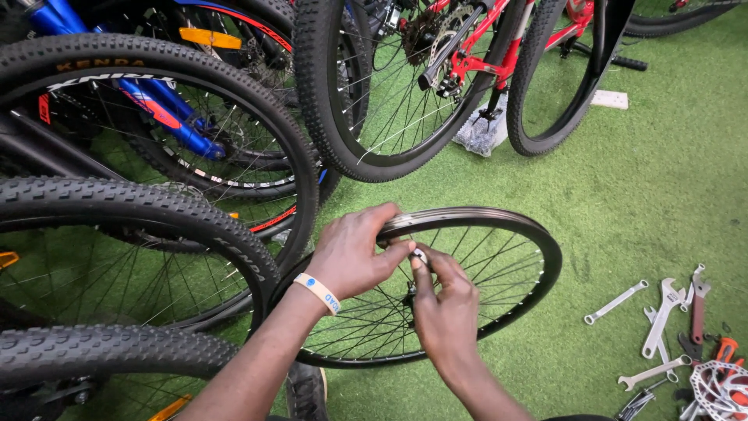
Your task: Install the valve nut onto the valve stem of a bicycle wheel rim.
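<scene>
Head view shows a bare bicycle wheel (467,288), rim and spokes without a tyre, standing on green artificial turf (623,195) in front of the person. The left hand (354,253) curls over the top of the rim, fingers (393,251) wrapped around its edge and clenched on it. A pale wristband (317,291) sits on that wrist. The right hand (446,308) is just below and beside the left fingers, inside the rim among the spokes, its thumb and forefinger pinched on a small silvery part (420,255) at the rim's inner edge; what that part is exactly, I cannot tell, as it is too small.

To the left of both hands stand several bicycles with knobby tyres (156,210), one tyre touching or nearly touching the bare wheel. Beyond the fingers, a red-framed bicycle (499,39) stands upright. Well apart to the right of the right hand, spanners (662,312) and other hand tools lie on the turf, next to a brake disc (721,390) at the picture's edge.

As a judgement on doing this well: the left grip should keep the rim from rolling or tipping while the right fingers work, and the pinch should stay square on the small part, so it neither slips nor drops into the turf.
</scene>
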